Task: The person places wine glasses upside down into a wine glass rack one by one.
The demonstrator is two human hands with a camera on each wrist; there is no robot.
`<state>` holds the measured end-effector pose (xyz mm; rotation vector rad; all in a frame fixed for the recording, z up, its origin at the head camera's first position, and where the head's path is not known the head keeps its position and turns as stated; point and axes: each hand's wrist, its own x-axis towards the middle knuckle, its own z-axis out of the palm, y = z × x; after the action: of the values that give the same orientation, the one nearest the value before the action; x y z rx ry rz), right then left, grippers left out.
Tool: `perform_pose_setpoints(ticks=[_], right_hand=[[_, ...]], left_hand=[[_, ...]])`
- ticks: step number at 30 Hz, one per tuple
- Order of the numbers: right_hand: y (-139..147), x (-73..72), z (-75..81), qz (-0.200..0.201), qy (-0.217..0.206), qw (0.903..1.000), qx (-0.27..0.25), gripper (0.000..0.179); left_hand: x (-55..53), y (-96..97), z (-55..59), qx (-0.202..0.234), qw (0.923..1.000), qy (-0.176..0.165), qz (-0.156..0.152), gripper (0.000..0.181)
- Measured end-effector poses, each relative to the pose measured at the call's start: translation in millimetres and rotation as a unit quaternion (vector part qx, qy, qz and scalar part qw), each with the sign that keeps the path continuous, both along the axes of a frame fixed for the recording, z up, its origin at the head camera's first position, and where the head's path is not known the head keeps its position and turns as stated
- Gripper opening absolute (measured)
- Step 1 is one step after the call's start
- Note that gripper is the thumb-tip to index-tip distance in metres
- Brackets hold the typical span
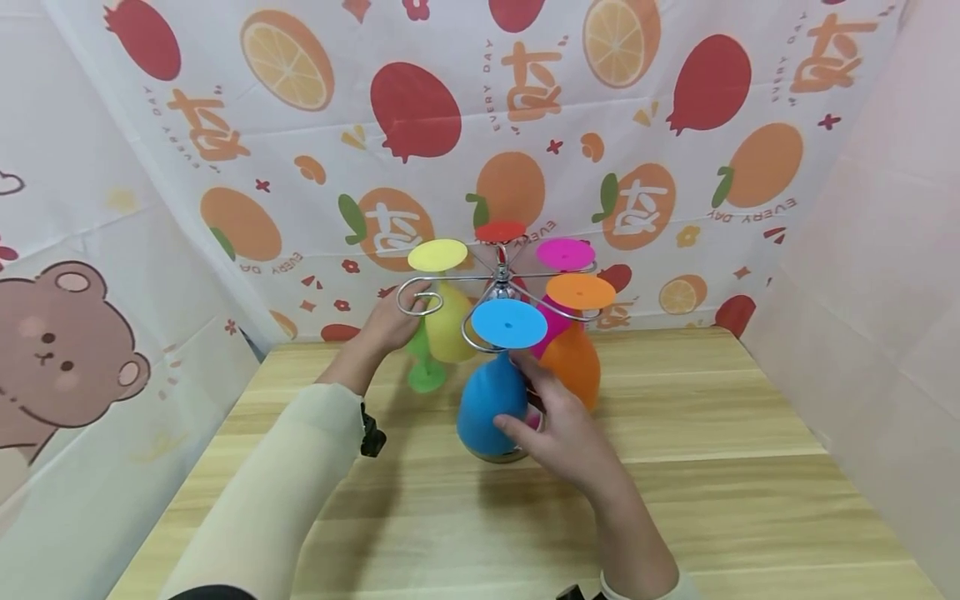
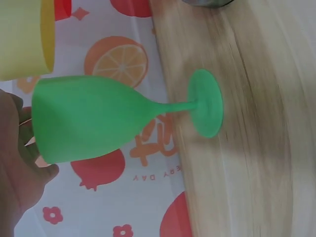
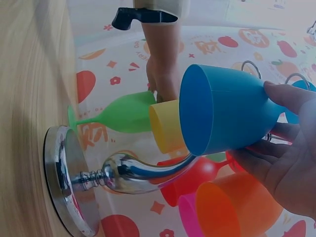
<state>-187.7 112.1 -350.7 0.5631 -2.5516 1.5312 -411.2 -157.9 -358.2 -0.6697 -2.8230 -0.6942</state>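
Note:
A green plastic goblet (image 2: 91, 116) stands upright at the rack's left, its foot (image 2: 206, 103) on or just above the tabletop. My left hand (image 1: 395, 321) holds it at the rim, thumb and fingertips on opposite sides. In the middle, a blue goblet (image 1: 487, 408) hangs upside down from a chrome stemware rack (image 3: 131, 173). My right hand (image 1: 566, 429) holds it around the upper bowl near the stem, thumb on one side and fingers on the other. A yellow goblet (image 1: 447, 325) hangs between the green goblet and the rack's post.
An orange goblet (image 1: 573, 367), a pink goblet (image 3: 187, 215) and a red goblet (image 3: 192, 177) hang upside down at the rack's right and back. The rack's round base (image 3: 61, 182) sits on the wooden table (image 1: 712, 467). A fruit-print sheet (image 1: 465, 75) covers the back wall.

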Motion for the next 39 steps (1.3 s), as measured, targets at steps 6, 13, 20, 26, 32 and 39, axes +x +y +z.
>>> perform_pose_setpoints(ticks=[6,13,20,26,32,39], right_hand=[[-4,1.3,-0.3,0.006,-0.001,1.0000,0.002,0.081],[-4,2.9,4.1,0.007,0.000,1.0000,0.002,0.078],[-3,2.5,5.2,0.003,0.001,0.9999,0.011,0.077],[-3,2.6,5.0,0.001,-0.005,0.9999,0.013,0.077],[-4,4.4,3.8,0.004,-0.008,0.9999,0.013,0.078],[-4,5.0,3.1,0.004,-0.017,0.9998,0.009,0.078]], left_hand=[[-5.2,-8.0,-9.5,-0.002,0.9999,-0.016,0.006,0.042],[-3.1,-13.2,-8.1,-0.030,0.9993,-0.005,0.022,0.041],[4.5,-26.1,-7.2,-0.089,0.9958,0.004,0.020,0.059],[13.3,-30.4,-9.9,-0.146,0.9886,0.009,0.033,0.070],[18.5,-29.0,-13.7,-0.214,0.9752,0.035,0.043,0.062],[21.6,-25.7,-14.9,-0.252,0.9653,0.054,0.039,0.066]])
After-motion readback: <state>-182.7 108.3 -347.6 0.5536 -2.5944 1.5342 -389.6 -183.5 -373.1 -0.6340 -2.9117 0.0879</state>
